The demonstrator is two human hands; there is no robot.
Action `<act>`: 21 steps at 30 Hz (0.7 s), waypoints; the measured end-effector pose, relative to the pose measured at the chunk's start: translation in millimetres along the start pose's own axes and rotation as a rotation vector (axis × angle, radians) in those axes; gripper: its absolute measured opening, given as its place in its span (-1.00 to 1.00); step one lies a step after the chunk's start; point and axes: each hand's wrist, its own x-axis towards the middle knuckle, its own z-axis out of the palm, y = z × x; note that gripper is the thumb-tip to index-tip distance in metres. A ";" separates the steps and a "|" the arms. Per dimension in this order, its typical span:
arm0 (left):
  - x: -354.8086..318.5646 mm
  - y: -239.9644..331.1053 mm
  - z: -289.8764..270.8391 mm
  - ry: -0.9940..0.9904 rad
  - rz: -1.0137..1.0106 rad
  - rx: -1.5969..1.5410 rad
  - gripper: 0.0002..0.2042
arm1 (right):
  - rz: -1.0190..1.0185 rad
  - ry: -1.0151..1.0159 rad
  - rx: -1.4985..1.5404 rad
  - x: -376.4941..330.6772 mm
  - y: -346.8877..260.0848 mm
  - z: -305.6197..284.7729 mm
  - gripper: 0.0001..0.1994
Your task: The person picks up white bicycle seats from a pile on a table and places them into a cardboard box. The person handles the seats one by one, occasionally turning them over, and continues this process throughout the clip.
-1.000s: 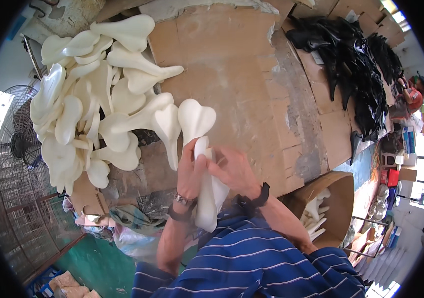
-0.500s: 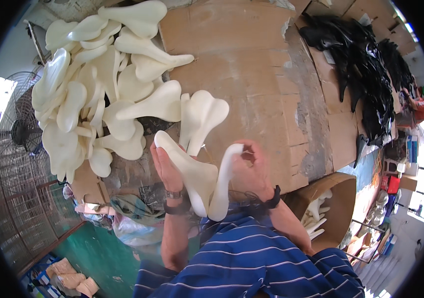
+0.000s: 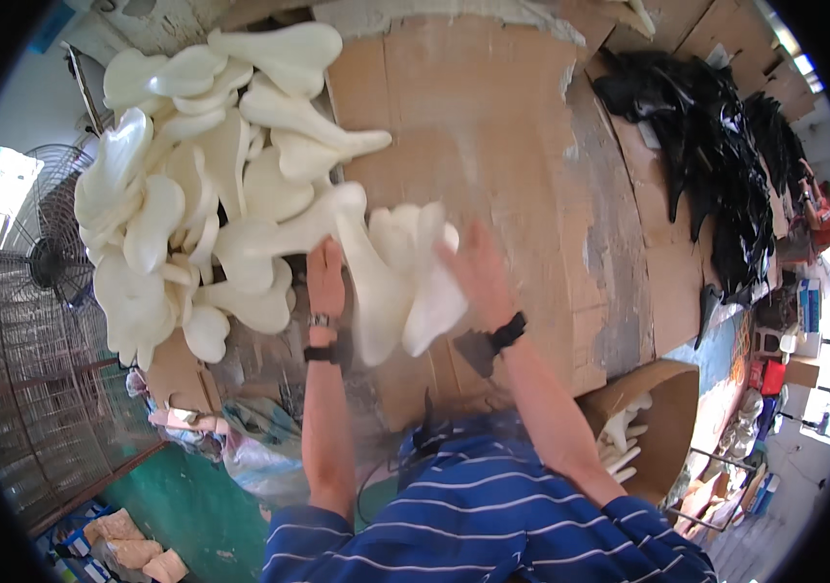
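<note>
Two cream, smooth pieces shaped like bicycle saddle pads, each with a narrow nose and a broad end, are between my hands over the cardboard-covered table. My left hand (image 3: 326, 282) is closed at the edge of the left saddle pad (image 3: 378, 301), its fingers near the narrow top. My right hand (image 3: 480, 272), smeared by motion, grips the right saddle pad (image 3: 437, 309) near its upper end. The broad ends hang low and close together. Behind them lies another saddle pad (image 3: 396, 233), partly hidden.
A large heap of saddle pads (image 3: 157, 219) covers the table's left. Glossy black pointed pieces (image 3: 716, 146) are piled at the right. An open carton (image 3: 667, 428) with cream pieces stands by my right arm. A wire-cage fan (image 3: 50, 262) is at left; another person (image 3: 826, 219) is far right.
Both hands have moved forward, away from my body, carrying the two saddle pads from near my waist to over the table beside the heap. The view has shifted slightly.
</note>
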 end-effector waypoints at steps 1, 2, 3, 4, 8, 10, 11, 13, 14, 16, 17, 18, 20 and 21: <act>-5.3 11.0 8.6 0.049 0.005 -0.004 -0.53 | 0.097 -0.108 -0.076 1.0 29.9 5.6 -0.26; -11.3 6.5 13.4 0.058 -0.025 0.016 -0.54 | 0.199 -0.221 -0.147 -0.4 62.3 15.1 -0.19; -14.7 2.4 16.7 0.069 -0.068 0.038 -0.55 | 0.093 -0.238 -0.363 -3.7 95.1 27.7 -0.09; -20.9 8.3 17.0 0.110 -0.105 0.023 -0.58 | 0.063 -0.260 -0.401 -6.4 86.7 34.5 -0.10; -25.4 30.6 -2.9 0.325 0.155 0.419 -0.56 | 0.311 -0.380 -0.392 4.9 51.0 40.0 -0.16; -10.4 39.9 -20.1 0.389 0.423 0.702 -0.40 | 0.376 -0.394 -0.428 7.8 44.4 38.0 -0.20; 3.2 46.3 -23.3 0.325 0.387 0.783 -0.37 | 0.409 -0.401 -0.451 8.7 44.5 36.2 -0.22; 22.0 58.7 -32.7 0.198 0.298 0.954 -0.30 | 0.376 -0.402 -0.126 0.0 48.9 34.5 -0.28; 24.3 43.6 -35.7 0.072 0.252 1.070 -0.22 | 0.359 -0.404 0.039 -5.1 51.2 35.3 -0.31; 30.5 50.0 -27.5 -0.014 0.015 1.099 -0.24 | 0.369 -0.339 0.206 -18.1 60.4 39.9 -0.37; 31.7 52.6 -24.5 -0.057 -0.103 1.112 -0.25 | 0.374 -0.305 0.291 -21.1 65.2 42.1 -0.40; 22.7 32.7 -25.3 -0.034 -0.057 1.110 -0.23 | 0.450 -0.323 0.354 -23.3 69.4 42.3 -0.42; 8.5 29.4 -27.9 -0.269 -0.248 0.822 -0.20 | 0.598 -0.329 0.481 -22.3 79.8 37.6 -0.45; 0.1 30.9 -27.2 -0.379 -0.340 0.677 -0.18 | 0.675 -0.344 0.563 -22.2 80.8 34.9 -0.44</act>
